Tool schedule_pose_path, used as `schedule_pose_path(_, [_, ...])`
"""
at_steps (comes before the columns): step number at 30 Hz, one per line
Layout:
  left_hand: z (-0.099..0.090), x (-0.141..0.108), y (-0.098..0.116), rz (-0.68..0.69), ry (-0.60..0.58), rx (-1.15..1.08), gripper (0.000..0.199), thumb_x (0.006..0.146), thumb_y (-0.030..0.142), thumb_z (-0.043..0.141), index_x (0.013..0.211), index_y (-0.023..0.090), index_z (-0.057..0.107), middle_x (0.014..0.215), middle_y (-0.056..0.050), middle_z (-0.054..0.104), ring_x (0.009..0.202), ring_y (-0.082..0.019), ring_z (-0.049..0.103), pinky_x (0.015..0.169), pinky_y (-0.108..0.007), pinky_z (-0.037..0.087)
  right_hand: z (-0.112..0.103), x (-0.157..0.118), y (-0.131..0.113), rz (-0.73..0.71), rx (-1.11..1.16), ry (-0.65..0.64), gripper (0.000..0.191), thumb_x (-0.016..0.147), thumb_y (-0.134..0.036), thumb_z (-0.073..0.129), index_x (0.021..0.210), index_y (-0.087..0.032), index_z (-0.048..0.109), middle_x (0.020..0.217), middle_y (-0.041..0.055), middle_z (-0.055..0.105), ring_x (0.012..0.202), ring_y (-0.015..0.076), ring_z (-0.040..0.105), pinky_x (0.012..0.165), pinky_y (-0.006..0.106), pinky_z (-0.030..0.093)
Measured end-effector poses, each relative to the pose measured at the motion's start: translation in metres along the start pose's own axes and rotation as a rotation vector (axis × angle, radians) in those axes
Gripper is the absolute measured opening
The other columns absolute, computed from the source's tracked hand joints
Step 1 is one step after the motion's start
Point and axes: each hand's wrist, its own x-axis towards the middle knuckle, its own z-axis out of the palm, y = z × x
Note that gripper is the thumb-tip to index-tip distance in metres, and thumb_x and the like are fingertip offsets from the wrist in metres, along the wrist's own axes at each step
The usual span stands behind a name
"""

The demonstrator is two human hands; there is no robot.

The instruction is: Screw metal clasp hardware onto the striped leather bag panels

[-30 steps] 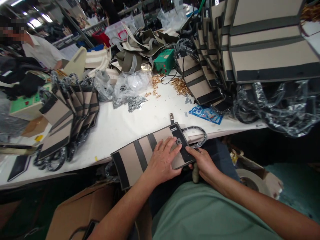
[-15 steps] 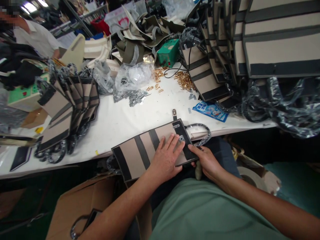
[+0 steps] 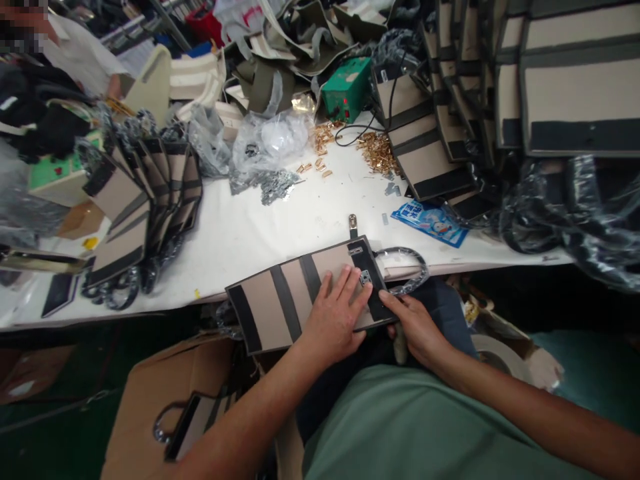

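Note:
A beige panel with dark stripes lies across the table's front edge and my lap. My left hand rests flat on it, fingers spread beside a small metal plate on the black end strip. My right hand grips the panel's right end, thumb on top and the other fingers mostly underneath. Below that hand shows a greenish-brown handle-like object; whether the hand holds it too is unclear. A metal clasp sticks out from the top edge, and a plastic-wrapped handle loops out at the right.
Striped panels stand stacked at left and right. Gold fittings, grey metal plates, a green box and a blue packet lie on the table. A cardboard box stands below. A person is at back left.
The view has shifted slightly, showing more of the box below at left. Both hands keep nearly the same places on the panel.

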Motion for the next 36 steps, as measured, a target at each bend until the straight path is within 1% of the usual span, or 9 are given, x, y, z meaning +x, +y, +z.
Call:
schedule_pose_path(3, [-0.001, -0.001, 0.000, 0.004, 0.017, -0.019, 0.088, 0.079, 0.040, 0.075, 0.155, 0.018, 0.038, 0.169, -0.019, 0.023, 0.159, -0.036, 0.012, 0.127, -0.062, 0.014, -0.012, -0.020, -0.007, -0.056, -0.039, 0.017, 0.044, 0.082, -0.058, 0.077, 0.072, -0.019, 0.060, 0.056, -0.0034, 0.052, 0.044, 0.0091, 0.045, 0.041, 0.021, 0.040])
schedule_pose_path(6, [-0.002, -0.001, -0.001, 0.017, 0.036, -0.019, 0.089, 0.078, 0.041, 0.076, 0.155, 0.017, 0.038, 0.169, -0.020, 0.025, 0.159, -0.036, 0.014, 0.127, -0.061, 0.014, -0.016, -0.041, -0.036, -0.192, -0.042, 0.014, 0.046, 0.087, -0.051, 0.074, 0.064, -0.019, 0.050, 0.055, -0.0037, 0.047, 0.046, 0.0093, 0.045, 0.043, 0.022, 0.038])
schedule_pose_path(9, [-0.002, -0.002, -0.002, 0.025, 0.052, -0.005, 0.090, 0.077, 0.042, 0.077, 0.154, 0.016, 0.038, 0.168, -0.021, 0.026, 0.158, -0.038, 0.016, 0.127, -0.061, 0.015, 0.001, -0.044, -0.077, -0.473, 0.129, -0.031, 0.041, 0.087, -0.043, 0.073, 0.065, -0.020, 0.047, 0.055, -0.0054, 0.043, 0.044, 0.0089, 0.042, 0.044, 0.023, 0.038])
schedule_pose_path(13, [-0.002, -0.001, -0.001, 0.028, 0.062, 0.003, 0.090, 0.077, 0.042, 0.077, 0.153, 0.016, 0.038, 0.167, -0.021, 0.028, 0.157, -0.040, 0.017, 0.125, -0.062, 0.018, 0.037, -0.013, -0.112, -0.758, 0.224, -0.072, 0.040, 0.086, -0.042, 0.072, 0.066, -0.021, 0.044, 0.053, -0.0068, 0.042, 0.041, 0.0088, 0.042, 0.043, 0.023, 0.039])
schedule_pose_path(19, [0.000, -0.001, -0.002, 0.031, 0.072, -0.033, 0.092, 0.077, 0.042, 0.077, 0.154, 0.015, 0.037, 0.167, -0.023, 0.027, 0.157, -0.039, 0.018, 0.125, -0.062, 0.018, 0.052, 0.033, -0.111, -0.725, 0.279, -0.097, 0.040, 0.085, -0.042, 0.069, 0.065, -0.021, 0.041, 0.053, -0.0077, 0.039, 0.039, 0.0078, 0.038, 0.041, 0.022, 0.034])
schedule_pose_path(23, [0.001, -0.002, -0.004, 0.031, 0.072, -0.072, 0.092, 0.076, 0.043, 0.078, 0.154, 0.015, 0.037, 0.167, -0.021, 0.027, 0.158, -0.039, 0.015, 0.126, -0.063, 0.014, 0.046, 0.042, -0.113, -0.624, 0.377, -0.109, 0.041, 0.081, -0.042, 0.069, 0.064, -0.021, 0.037, 0.054, -0.0084, 0.034, 0.038, 0.0064, 0.031, 0.039, 0.021, 0.029])
schedule_pose_path(27, [0.001, -0.002, -0.005, 0.041, 0.059, -0.079, 0.090, 0.077, 0.043, 0.077, 0.154, 0.017, 0.037, 0.168, -0.021, 0.027, 0.158, -0.039, 0.013, 0.126, -0.063, 0.014, 0.048, 0.042, -0.113, -0.663, 0.332, -0.152, 0.041, 0.081, -0.041, 0.068, 0.063, -0.021, 0.037, 0.052, -0.0083, 0.033, 0.037, 0.0064, 0.028, 0.038, 0.021, 0.026])
schedule_pose_path(32, [0.000, -0.001, -0.006, 0.044, 0.058, -0.097, 0.089, 0.077, 0.040, 0.077, 0.153, 0.014, 0.038, 0.166, -0.022, 0.029, 0.157, -0.040, 0.016, 0.126, -0.064, 0.014, 0.062, 0.032, -0.105, -0.765, 0.108, -0.227, 0.040, 0.089, -0.042, 0.064, 0.063, -0.022, 0.042, 0.050, -0.0072, 0.038, 0.037, 0.0084, 0.032, 0.039, 0.023, 0.028])
schedule_pose_path(36, [0.003, -0.002, -0.007, 0.047, 0.097, -0.121, 0.091, 0.076, 0.037, 0.077, 0.154, 0.012, 0.036, 0.165, -0.023, 0.032, 0.156, -0.040, 0.021, 0.127, -0.062, 0.013, 0.078, 0.018, -0.099, -0.951, -0.393, -0.274, 0.037, 0.090, -0.035, 0.066, 0.060, -0.021, 0.049, 0.057, -0.0027, 0.050, 0.050, 0.0110, 0.045, 0.052, 0.026, 0.038])
